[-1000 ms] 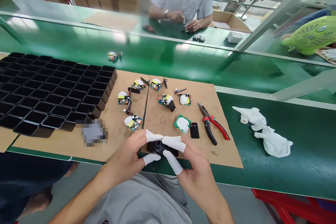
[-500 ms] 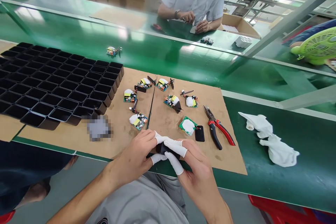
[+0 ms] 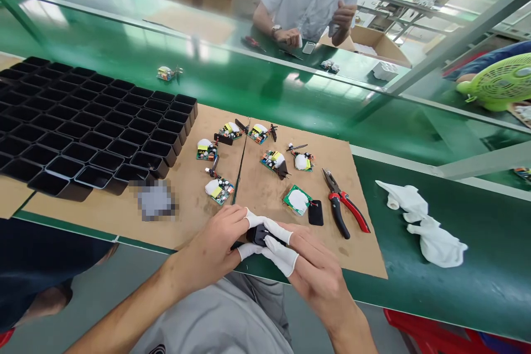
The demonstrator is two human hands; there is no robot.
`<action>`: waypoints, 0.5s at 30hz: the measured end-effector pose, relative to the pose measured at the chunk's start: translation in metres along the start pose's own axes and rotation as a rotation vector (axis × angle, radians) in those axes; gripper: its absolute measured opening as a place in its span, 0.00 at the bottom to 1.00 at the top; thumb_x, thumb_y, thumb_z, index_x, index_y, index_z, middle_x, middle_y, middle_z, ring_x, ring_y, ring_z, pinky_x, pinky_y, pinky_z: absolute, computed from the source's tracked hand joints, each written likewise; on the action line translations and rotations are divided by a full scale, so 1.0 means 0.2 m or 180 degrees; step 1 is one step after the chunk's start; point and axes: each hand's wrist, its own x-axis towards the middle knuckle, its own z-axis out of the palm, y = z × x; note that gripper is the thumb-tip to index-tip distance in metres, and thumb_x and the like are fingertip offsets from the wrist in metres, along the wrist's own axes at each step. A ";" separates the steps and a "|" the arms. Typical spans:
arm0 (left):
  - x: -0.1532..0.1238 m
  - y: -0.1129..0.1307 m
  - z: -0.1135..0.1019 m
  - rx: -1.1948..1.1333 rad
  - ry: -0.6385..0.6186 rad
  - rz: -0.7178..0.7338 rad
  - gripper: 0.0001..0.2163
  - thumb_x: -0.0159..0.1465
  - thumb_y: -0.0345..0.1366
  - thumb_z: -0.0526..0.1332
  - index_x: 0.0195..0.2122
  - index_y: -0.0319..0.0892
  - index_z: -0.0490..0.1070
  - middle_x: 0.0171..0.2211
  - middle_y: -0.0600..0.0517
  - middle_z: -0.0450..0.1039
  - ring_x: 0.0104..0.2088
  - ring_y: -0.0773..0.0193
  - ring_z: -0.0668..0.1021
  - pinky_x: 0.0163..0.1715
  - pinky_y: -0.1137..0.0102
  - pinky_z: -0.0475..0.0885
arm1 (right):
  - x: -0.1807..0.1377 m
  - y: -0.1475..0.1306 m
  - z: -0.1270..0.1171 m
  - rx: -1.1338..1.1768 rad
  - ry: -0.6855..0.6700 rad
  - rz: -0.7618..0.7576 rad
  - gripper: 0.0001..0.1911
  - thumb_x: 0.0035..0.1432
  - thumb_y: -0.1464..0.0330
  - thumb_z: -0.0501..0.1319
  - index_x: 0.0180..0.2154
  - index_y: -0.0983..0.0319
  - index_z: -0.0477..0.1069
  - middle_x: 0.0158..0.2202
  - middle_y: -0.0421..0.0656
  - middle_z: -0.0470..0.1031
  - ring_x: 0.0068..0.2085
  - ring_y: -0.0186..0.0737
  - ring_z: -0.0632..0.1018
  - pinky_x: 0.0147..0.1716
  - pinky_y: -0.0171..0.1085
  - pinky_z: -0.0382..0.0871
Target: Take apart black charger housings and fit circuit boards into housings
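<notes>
I see the left hand [image 3: 221, 239] and right hand [image 3: 317, 257] clamped on a black case [image 3: 259, 235], near shirt emblem [image 3: 158, 349] illegible.

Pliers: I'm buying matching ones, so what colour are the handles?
Red and black handles, best in head view.

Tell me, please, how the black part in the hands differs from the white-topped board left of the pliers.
The black part is held by the left hand and right hand, while the white-topped board lies on the cardboard. The black part is partly covered; the white-topped board is in full view.
</notes>
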 end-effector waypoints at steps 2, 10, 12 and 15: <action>0.00 0.00 0.00 -0.0022 -0.0007 -0.0007 0.11 0.74 0.24 0.62 0.51 0.45 0.77 0.44 0.47 0.77 0.46 0.51 0.77 0.48 0.60 0.74 | 0.01 0.01 -0.03 0.0014 -0.0134 -0.0035 0.21 0.65 0.92 0.58 0.46 0.64 0.77 0.46 0.54 0.82 0.58 0.53 0.83 0.47 0.49 0.82; -0.02 -0.02 0.00 -0.0213 -0.0003 -0.0053 0.13 0.70 0.20 0.60 0.48 0.45 0.76 0.44 0.49 0.77 0.44 0.53 0.76 0.46 0.63 0.74 | 0.04 0.04 -0.06 0.0218 -0.0372 0.0010 0.19 0.68 0.89 0.56 0.44 0.61 0.74 0.45 0.51 0.81 0.58 0.51 0.83 0.45 0.45 0.82; -0.01 -0.02 0.00 -0.0222 0.0011 -0.0019 0.13 0.71 0.21 0.60 0.49 0.45 0.76 0.45 0.48 0.77 0.47 0.52 0.77 0.48 0.61 0.75 | 0.04 0.05 -0.07 0.0183 -0.0441 -0.0058 0.20 0.68 0.90 0.56 0.44 0.61 0.75 0.44 0.50 0.81 0.56 0.50 0.84 0.44 0.46 0.81; 0.00 -0.01 0.00 -0.0184 0.0010 -0.0026 0.12 0.73 0.23 0.62 0.51 0.45 0.77 0.46 0.47 0.79 0.51 0.50 0.77 0.52 0.58 0.77 | 0.03 0.06 -0.09 0.0110 -0.0574 -0.0131 0.20 0.69 0.88 0.58 0.46 0.60 0.77 0.45 0.51 0.83 0.53 0.49 0.85 0.44 0.46 0.82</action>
